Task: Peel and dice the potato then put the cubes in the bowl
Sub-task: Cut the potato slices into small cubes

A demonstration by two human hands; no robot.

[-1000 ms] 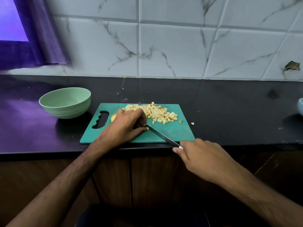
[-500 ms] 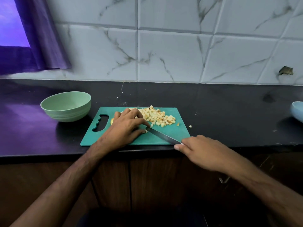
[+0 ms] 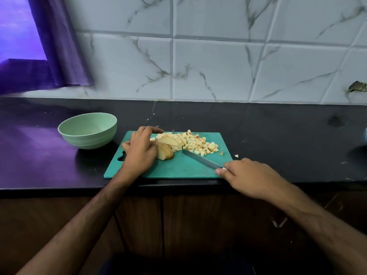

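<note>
A teal cutting board (image 3: pixel 178 169) lies at the counter's front edge. On it sits a fanned stack of peeled potato slices (image 3: pixel 165 150), and behind them to the right a heap of small potato cubes (image 3: pixel 195 143). My left hand (image 3: pixel 140 149) rests on the board at the left of the slices, touching them, fingers loosely curved. My right hand (image 3: pixel 248 175) grips the handle of a knife (image 3: pixel 201 160) whose blade lies low over the board, pointing toward the slices. A pale green bowl (image 3: pixel 88 130) stands left of the board; nothing shows inside it.
The black counter (image 3: pixel 288 135) runs along a marble-tiled wall. One stray cube (image 3: pixel 236 156) lies just off the board's right side. A purple curtain (image 3: pixel 57 46) hangs at the far left. Wooden cabinet doors (image 3: pixel 178 225) are below the counter.
My left hand has slid left off the potato, uncovering the fanned slices. The knife has drawn back to the right, away from the slices.
</note>
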